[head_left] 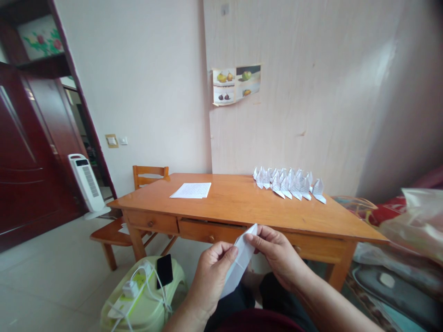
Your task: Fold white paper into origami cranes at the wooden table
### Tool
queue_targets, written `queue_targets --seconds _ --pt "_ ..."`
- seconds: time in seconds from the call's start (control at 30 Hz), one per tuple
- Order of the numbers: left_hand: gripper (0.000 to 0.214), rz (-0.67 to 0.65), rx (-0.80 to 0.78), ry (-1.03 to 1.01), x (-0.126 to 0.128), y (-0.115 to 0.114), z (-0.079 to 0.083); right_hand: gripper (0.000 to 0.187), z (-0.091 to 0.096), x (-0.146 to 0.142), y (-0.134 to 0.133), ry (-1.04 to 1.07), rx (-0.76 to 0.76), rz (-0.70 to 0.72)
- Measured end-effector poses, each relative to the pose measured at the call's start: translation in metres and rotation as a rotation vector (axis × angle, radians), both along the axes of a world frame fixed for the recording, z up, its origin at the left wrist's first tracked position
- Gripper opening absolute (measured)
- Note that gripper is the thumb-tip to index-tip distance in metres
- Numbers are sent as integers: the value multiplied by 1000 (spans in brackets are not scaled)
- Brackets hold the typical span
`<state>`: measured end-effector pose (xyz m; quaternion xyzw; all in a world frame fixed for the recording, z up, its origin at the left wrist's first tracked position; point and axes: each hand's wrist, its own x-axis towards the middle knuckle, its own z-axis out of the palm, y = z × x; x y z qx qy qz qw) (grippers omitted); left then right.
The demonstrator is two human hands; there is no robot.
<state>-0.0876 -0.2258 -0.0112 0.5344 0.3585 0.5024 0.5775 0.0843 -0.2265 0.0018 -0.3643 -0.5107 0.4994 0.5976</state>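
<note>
A folded sheet of white paper (240, 265) is held above my lap, in front of the table's edge. My left hand (216, 265) grips its left side, thumb on top and fingers curled behind. Near the pointed upper end, my right hand (273, 246) pinches the paper between thumb and fingers. Creases run across the paper's face. On the table's far right stand several folded paper pieces (290, 183) in rows, with upright points. A stack of printed or written sheets (191, 190) lies on the table's left half.
The wooden table (228, 207) has drawers along its front. Lower left, a pale green stool (180, 276) carries a power strip (129, 295) with cables and a black phone (164, 271). A wooden chair (150, 169) stands behind the table, and plastic bags (415, 221) lie at right.
</note>
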Motion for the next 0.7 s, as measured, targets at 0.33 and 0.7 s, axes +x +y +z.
queue_targets --seconds 0.33,0.7 --pt "29 -70 92 24 -3 4 -2 32 2 1 -1 2 -8 -1" --pt "28 -138 -71 -134 -1 0 -3 27 6 1 -3 20 -13 1"
